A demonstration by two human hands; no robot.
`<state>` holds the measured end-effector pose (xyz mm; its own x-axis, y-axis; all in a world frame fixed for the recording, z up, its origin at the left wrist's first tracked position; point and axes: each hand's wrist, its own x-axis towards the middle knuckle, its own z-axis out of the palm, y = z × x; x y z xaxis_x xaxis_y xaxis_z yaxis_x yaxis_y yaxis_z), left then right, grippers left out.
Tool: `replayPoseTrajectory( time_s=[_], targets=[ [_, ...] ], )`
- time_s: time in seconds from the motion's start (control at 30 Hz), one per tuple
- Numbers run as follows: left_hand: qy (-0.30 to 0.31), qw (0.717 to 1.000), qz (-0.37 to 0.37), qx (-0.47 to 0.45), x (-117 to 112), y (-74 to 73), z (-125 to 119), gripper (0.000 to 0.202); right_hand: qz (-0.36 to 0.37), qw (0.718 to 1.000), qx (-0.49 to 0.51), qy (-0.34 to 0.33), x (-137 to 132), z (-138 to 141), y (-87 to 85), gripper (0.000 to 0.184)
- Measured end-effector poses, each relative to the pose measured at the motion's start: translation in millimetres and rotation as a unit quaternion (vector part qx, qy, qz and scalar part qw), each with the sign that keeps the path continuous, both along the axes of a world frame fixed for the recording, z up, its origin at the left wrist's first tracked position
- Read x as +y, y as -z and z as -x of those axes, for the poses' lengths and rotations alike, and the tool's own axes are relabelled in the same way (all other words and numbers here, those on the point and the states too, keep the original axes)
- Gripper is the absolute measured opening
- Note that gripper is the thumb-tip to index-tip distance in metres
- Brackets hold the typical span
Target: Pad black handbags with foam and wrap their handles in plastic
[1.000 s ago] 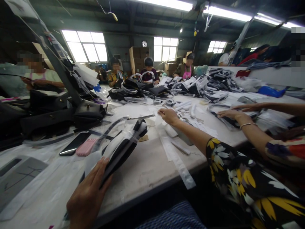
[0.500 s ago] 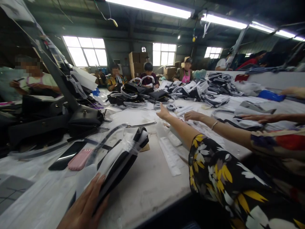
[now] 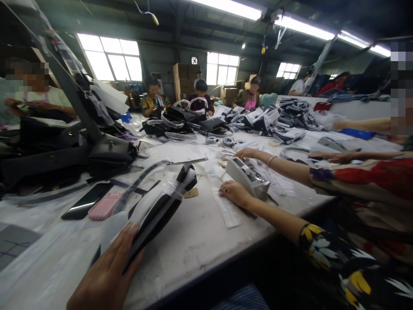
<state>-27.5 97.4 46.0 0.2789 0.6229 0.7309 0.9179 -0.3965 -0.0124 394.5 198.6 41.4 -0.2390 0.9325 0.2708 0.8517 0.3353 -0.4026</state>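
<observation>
At the lower left, my left hand [image 3: 108, 262] grips the near end of a black handbag [image 3: 161, 215]. The bag lies tilted on its side, with white wrapping and clear film round it. My right hand [image 3: 237, 194], below a black flowered sleeve, is at mid-table with its fingers curled down at the upper part of a white strip [image 3: 227, 213]. Whatever is under those fingertips is hidden. Just behind it stands a grey tape dispenser [image 3: 247, 176], close to a co-worker's hand [image 3: 250, 153] with a bracelet.
A black phone [image 3: 87, 200] and a pink ribbed case [image 3: 105, 206] lie left of the bag. Black handbags [image 3: 111, 153] crowd the left side; wrapped straps [image 3: 297, 114] are heaped at the back. A small brown card [image 3: 191, 193] lies by the bag. Several people work around the table.
My right hand has come back from its far reach and down to the white strip, uncovering the tape dispenser. My left hand keeps its hold on the handbag. The view has shifted slightly.
</observation>
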Motion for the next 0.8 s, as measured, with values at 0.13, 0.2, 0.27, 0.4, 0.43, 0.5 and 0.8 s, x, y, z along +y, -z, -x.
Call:
replayPoseTrajectory(
  time_s=[0.13, 0.2, 0.27, 0.4, 0.43, 0.5, 0.8],
  targets=[
    [-0.013, 1.0, -0.013, 0.02, -3.2, -4.9, -4.0, 0.061, 0.027, 0.998, 0.029, 0.041, 18.5, -3.4, -6.4, 0.02],
    [-0.017, 0.999, -0.022, 0.023, -5.0, -7.6, -6.9, 0.061, 0.038, 0.997, 0.045, 0.053, 28.7, -5.4, -15.2, 0.027],
    [-0.022, 0.999, -0.029, 0.018, -6.2, -10.0, -9.8, 0.06, 0.035, 0.995, 0.067, 0.065, 35.7, -5.0, -26.8, 0.032],
    [-0.029, 0.999, -0.043, 0.014, -6.2, -13.4, -12.9, 0.061, -0.013, 0.988, 0.131, 0.086, 29.1, 13.1, -54.2, 0.031],
    [-0.03, 0.998, -0.046, 0.013, -6.1, -14.0, -12.9, 0.061, -0.022, 0.986, 0.147, 0.081, 21.8, 22.2, -59.8, 0.031],
    [-0.035, 0.998, -0.05, 0.012, -6.0, -14.8, -12.2, 0.062, -0.025, 0.984, 0.169, 0.049, 0.2, 44.7, -66.2, 0.03],
    [-0.044, 0.999, -0.026, 0.016, -3.6, -8.5, -3.7, 0.067, 0.216, 0.935, 0.153, -0.234, -101.5, 114.0, -38.3, 0.028]
  ],
)
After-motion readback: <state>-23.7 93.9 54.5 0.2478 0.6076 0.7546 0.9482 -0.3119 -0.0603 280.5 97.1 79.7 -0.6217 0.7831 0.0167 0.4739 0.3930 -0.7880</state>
